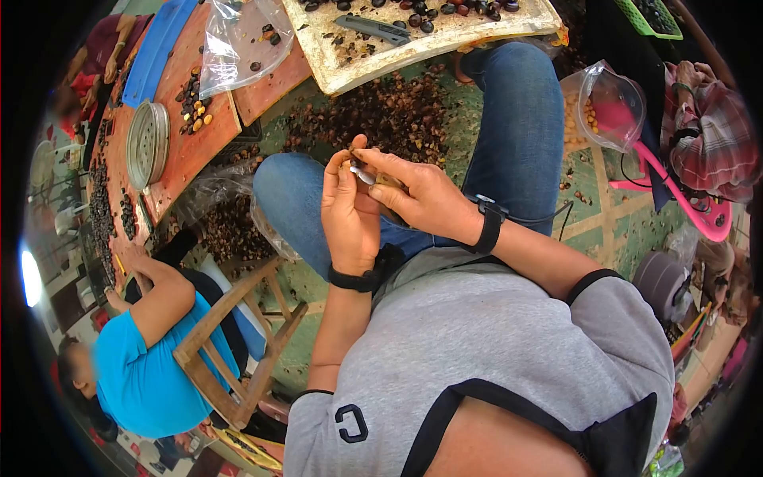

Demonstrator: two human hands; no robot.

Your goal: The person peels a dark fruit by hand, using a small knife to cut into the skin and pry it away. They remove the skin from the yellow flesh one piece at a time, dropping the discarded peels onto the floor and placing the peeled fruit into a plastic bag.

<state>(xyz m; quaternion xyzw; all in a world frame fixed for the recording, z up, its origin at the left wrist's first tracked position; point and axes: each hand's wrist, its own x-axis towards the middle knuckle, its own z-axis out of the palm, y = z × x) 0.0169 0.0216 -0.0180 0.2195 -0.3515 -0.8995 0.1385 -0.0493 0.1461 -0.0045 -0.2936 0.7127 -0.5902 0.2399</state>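
Note:
My left hand point(350, 219) is closed, pinching a small dark nut point(355, 162) between thumb and fingertips above my lap. My right hand point(427, 193) is wrapped round a small knife point(363, 174). Its short bright blade meets the nut or lies right against it; the exact contact is too small to tell. Most of the knife's handle is hidden in my right palm. Both hands are close together, nearly touching at the fingertips.
A foam tray point(342, 75) ahead bears dark nuts and a box cutter point(373, 29). Shell scraps point(397, 119) cover the floor. Left are a wooden table point(179, 163), a metal sieve point(148, 145) and a seated co-worker point(159, 366). A plastic bowl point(610, 103) and pink stool point(711, 219) stand right.

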